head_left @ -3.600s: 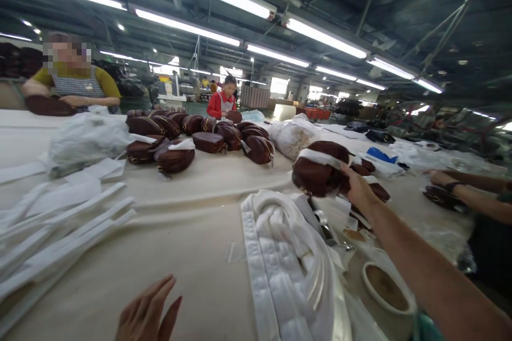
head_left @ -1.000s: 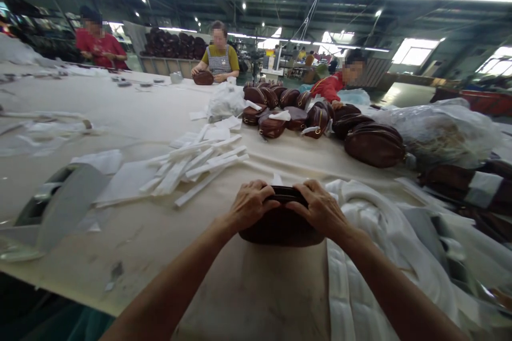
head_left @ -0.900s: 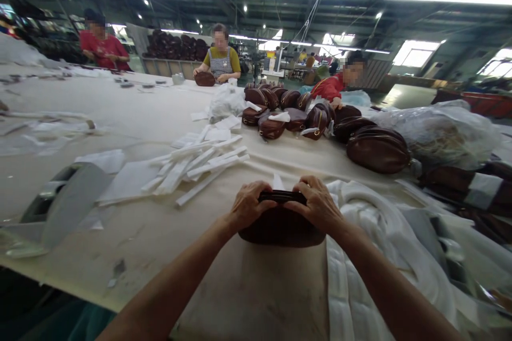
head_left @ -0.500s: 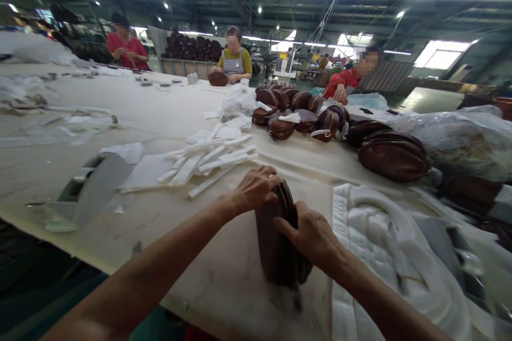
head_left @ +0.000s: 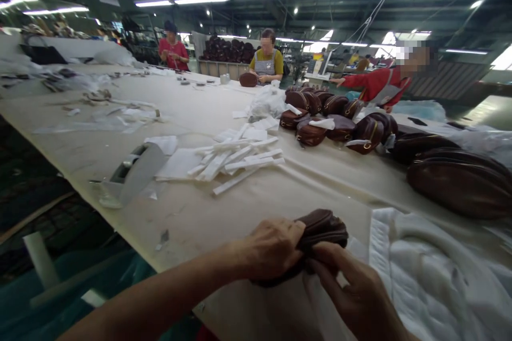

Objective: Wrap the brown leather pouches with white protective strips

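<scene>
The left hand [head_left: 276, 245] grasps a brown bag [head_left: 322, 224], its fingers curled over the top and side. The right hand [head_left: 356, 287] has its thumb and forefinger against the near end of the same bag; whether they pinch it cannot be told. The bag is held at a tilt at the near edge of the worktop [head_left: 192, 106], partly hidden by both hands; it is unclear whether it rests on the surface.

To the right of the hands, along the near edge, lies a coil of white padding [head_left: 424, 261]. Beyond it, toward the right edge, sits a larger-looking dark bag [head_left: 460, 181], near a group of brown bags [head_left: 340, 128] that stretches to the far edge. Left of that group lie a clear plastic bag [head_left: 267, 104] and a heap of white strips [head_left: 240, 157]. A tape dispenser [head_left: 134, 170] stands near the left edge. Past the far edge, a person in a yellow top [head_left: 268, 61] has another bag [head_left: 248, 80].
</scene>
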`<state>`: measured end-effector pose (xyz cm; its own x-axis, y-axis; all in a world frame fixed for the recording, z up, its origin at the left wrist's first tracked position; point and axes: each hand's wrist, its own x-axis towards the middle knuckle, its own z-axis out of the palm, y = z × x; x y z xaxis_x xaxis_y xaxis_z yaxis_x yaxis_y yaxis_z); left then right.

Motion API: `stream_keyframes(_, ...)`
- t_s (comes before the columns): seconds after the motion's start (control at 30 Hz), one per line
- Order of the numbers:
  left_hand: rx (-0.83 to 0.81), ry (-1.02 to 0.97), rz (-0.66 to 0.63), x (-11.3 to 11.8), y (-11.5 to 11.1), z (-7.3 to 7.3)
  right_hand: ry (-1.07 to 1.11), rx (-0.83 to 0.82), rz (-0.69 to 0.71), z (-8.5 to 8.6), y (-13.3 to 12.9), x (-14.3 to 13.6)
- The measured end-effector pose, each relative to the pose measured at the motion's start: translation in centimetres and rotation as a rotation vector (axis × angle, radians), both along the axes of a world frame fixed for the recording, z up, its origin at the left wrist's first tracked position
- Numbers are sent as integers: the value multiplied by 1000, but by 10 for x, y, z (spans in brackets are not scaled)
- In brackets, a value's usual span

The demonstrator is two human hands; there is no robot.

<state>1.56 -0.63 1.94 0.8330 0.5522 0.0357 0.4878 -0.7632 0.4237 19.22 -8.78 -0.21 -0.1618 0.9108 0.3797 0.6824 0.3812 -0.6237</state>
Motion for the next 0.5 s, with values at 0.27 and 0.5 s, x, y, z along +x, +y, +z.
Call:
stream_keyframes(0.27,-126,49,-246,-5,63,5,-497,386,52,-14,30,9)
stream_keyframes(0.5,155,144,621,-19,184,-39,-503,359,-30,-20,16,3)
